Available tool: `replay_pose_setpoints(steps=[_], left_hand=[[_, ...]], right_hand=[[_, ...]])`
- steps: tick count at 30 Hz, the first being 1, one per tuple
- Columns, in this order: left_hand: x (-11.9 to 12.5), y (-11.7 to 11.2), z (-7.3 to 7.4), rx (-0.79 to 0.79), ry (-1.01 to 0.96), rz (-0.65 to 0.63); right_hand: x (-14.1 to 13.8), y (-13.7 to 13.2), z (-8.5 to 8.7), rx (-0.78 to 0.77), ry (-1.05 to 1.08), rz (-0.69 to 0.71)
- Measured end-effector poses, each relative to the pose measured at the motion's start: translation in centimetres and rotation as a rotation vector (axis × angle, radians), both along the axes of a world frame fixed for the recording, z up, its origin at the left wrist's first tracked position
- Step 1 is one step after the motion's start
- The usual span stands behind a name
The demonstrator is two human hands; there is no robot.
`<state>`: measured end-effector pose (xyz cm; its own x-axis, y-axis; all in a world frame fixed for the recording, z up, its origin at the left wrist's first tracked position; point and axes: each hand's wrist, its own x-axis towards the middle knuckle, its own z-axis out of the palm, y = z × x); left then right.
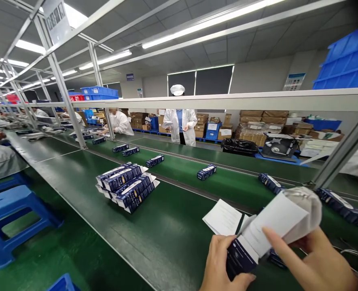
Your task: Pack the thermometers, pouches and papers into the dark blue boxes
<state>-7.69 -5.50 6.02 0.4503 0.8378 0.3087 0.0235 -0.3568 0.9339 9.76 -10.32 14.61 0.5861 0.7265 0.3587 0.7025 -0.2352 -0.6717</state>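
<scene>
My left hand (218,264) grips a small dark blue carton (242,255), tilted, with its white end flaps open toward the upper right. My right hand (321,258) is closed around a whitish bagged item (310,204), with a folded white leaflet (277,218) lying against its near side. The right index finger presses on the leaflet, whose lower end meets the carton's open mouth. What the bag contains is hidden. White printed sheets (223,217) lie on the bench just beyond my left hand. Left of them stands a stack of dark blue cartons (127,184) with open white flaps.
Several blue cartons (206,172) sit along a green conveyor belt (179,171) behind the bench. A metal frame post (342,149) rises at the right, under a white shelf (227,102). A blue stool (15,214) stands left. A person (180,121) in white stands across the belt.
</scene>
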Motion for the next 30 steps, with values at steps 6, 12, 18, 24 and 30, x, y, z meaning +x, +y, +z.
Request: replay_pose_setpoints(steps=[6, 12, 18, 24, 30], left_hand=[[0.2, -0.5, 1.2, 0.119, -0.013, 0.089], [-0.7, -0.3, 4.3, 0.226, -0.051, 0.015], [-1.6, 0.2, 4.3, 0.238, -0.035, -0.066], [-3.0, 0.8, 4.7, 0.213, 0.028, -0.153], [-3.6, 1.0, 4.3, -0.002, 0.027, -0.130]], right_hand=[[-3.2, -0.2, -2.3, 0.013, -0.005, 0.287], [-3.3, -0.2, -0.3, 0.093, -0.004, 0.454], [-2.9, -0.2, 4.3, 0.159, -0.292, 0.608], [-4.8, 1.4, 2.7, 0.121, -0.620, 0.822], [-1.9, 0.4, 1.5, 0.211, -0.235, 0.755]])
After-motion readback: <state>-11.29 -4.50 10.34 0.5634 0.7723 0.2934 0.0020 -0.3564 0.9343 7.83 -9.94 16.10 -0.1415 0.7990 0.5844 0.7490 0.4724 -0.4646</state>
